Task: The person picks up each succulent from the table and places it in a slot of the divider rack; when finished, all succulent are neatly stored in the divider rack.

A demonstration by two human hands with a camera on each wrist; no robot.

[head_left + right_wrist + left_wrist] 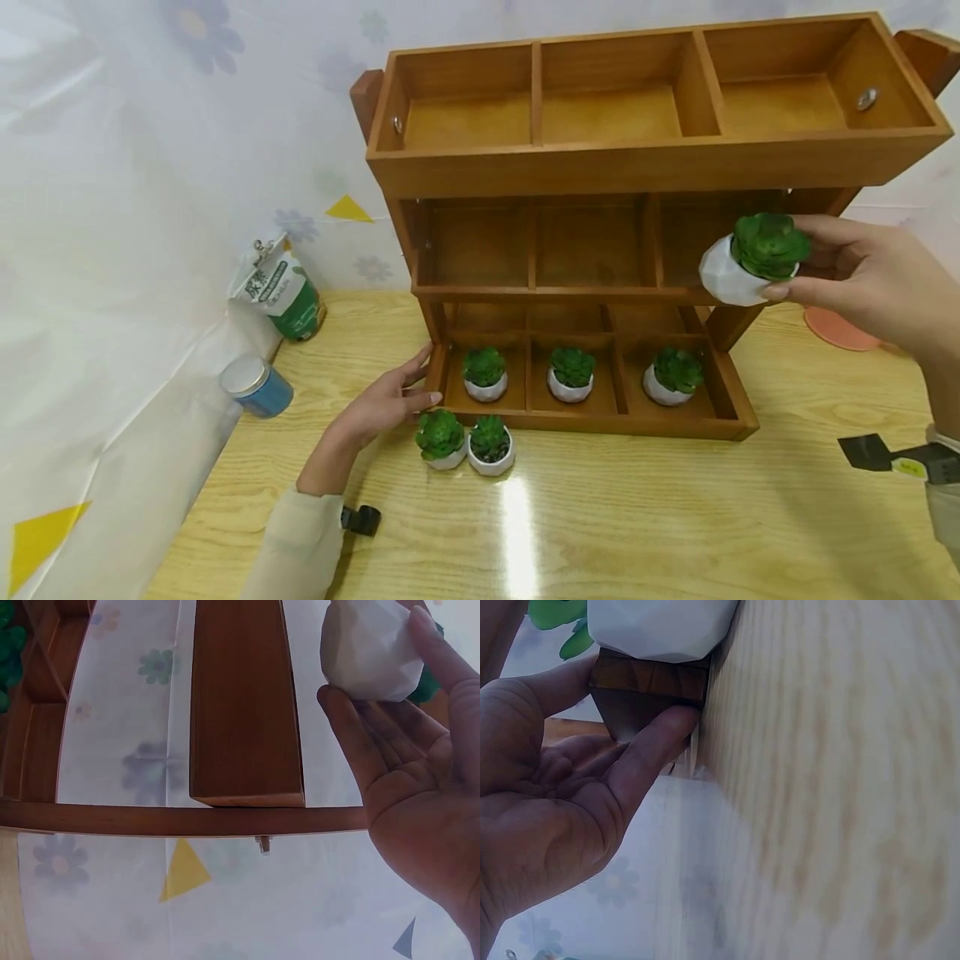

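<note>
My right hand [873,275] holds a potted succulent [770,246] by its white faceted pot, thumb on one side and fingers on the other. The pot is tilted, in front of the right compartment of the middle tier. In the right wrist view its white pot [371,652] shows between thumb and fingers. My left hand [386,404] grips the left front corner of the wooden shelf [652,162] at its lowest tier. From the left wrist view, thumb and fingers lie around that wooden corner [651,679], close to the table.
Three succulents [572,372] sit in the bottom tier, one per compartment. Two more [491,446] stand on the table [600,517] before its left end. A blue jar [258,387] and a green-white pouch [288,292] are at left. A pink disc [842,329] lies behind the right arm.
</note>
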